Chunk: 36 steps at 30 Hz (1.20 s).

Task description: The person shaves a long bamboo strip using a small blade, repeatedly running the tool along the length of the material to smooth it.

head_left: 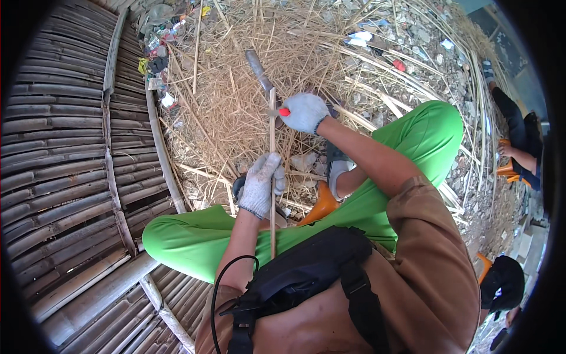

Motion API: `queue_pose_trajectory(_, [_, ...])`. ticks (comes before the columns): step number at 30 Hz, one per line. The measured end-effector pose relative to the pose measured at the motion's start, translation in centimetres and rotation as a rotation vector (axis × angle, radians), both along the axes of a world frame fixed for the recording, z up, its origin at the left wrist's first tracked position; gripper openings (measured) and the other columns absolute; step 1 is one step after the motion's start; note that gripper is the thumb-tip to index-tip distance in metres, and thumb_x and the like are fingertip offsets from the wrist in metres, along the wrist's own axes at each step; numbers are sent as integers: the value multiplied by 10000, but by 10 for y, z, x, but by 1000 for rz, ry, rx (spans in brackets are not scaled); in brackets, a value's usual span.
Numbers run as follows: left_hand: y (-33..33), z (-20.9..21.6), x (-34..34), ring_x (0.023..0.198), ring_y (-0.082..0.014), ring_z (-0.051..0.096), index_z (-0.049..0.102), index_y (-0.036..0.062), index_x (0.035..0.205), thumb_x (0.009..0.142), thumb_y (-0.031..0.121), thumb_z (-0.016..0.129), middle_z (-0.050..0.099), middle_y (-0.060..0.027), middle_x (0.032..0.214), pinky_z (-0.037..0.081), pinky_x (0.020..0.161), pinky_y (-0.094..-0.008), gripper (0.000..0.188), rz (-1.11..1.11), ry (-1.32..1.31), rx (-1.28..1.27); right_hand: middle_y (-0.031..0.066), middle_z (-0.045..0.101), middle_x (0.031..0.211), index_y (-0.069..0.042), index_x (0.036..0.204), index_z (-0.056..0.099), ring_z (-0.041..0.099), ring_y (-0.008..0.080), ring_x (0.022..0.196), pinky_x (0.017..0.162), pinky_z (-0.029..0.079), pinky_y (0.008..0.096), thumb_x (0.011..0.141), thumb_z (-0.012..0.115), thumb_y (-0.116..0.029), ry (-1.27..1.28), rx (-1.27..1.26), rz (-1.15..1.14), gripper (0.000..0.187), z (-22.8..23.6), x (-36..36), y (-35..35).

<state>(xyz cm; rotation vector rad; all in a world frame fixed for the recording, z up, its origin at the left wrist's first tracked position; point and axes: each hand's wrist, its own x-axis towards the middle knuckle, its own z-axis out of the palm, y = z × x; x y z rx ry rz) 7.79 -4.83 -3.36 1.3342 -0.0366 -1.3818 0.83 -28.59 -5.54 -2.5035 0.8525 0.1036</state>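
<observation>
My left hand [259, 182], in a white knitted glove, is closed round a long, narrow bamboo strip [272, 135]. The strip runs from my lap out over the ground between my bent knees. My right hand [305, 113], gloved the same way, grips a knife with a red handle [285, 111]. Its short metal blade lies across the strip, beyond my left hand; most of the handle is hidden in my fist. Past the strip's far end lies a grey, rounded length of what looks like bamboo [258, 68]. Pale shavings [221, 106] cover the ground around it.
A bamboo slat wall or platform [59, 141] stands along my left. Litter [156, 65] lies by its far end. Long split strips [377, 97] and stones spread to the right. An orange seat [319, 203] shows beneath me. Two other people [522, 138] are at the right edge.
</observation>
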Motion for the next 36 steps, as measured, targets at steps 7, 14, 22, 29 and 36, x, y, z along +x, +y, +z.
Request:
queue_pose_trajectory(7, [-6, 2, -8, 496, -97, 486, 616, 111, 1060, 1082, 299, 707, 571, 18, 722, 352, 432, -262, 210, -21, 13, -5, 189, 802, 969, -99, 957, 824, 787, 397, 929, 845, 628, 542, 883, 653, -337, 70, -100, -23, 302, -1, -4, -1])
queue_pose_trajectory(14, [8, 17, -18, 467, -91, 481, 597, 106, 1050, 1081, 334, 709, 556, 30, 694, 330, 405, -244, 256, -112, 41, -22, 199, 805, 1035, -134, 1083, 831, 789, 396, 993, 863, 634, 507, 911, 659, -399, -17, -51, -249, 360, -19, -23, -43])
queue_pose_trajectory(22, [10, 5, -11, 528, -101, 539, 617, 67, 1060, 1097, 322, 680, 585, 1, 698, 417, 452, -256, 265, -100, -48, -45, 231, 787, 1033, -97, 1029, 813, 769, 422, 992, 916, 610, 516, 980, 541, -505, -92, -81, -385, 493, 3, -33, -102])
queue_pose_trajectory(29, [-2, 16, 2, 629, -91, 590, 614, 43, 1186, 1082, 172, 679, 652, -35, 859, 437, 499, -222, 178, -24, -54, -57, 218, 778, 975, -99, 977, 807, 754, 429, 943, 883, 602, 536, 933, 620, -443, -103, 45, -175, 394, -16, -4, -24])
queue_pose_trajectory(36, [4, 4, 3, 673, -86, 596, 604, -6, 1349, 1083, 118, 657, 660, -68, 937, 435, 528, -210, 298, 44, 4, -143, 222, 778, 979, -104, 978, 809, 757, 422, 943, 882, 604, 529, 946, 598, -444, -130, 60, -259, 401, -10, -2, -26])
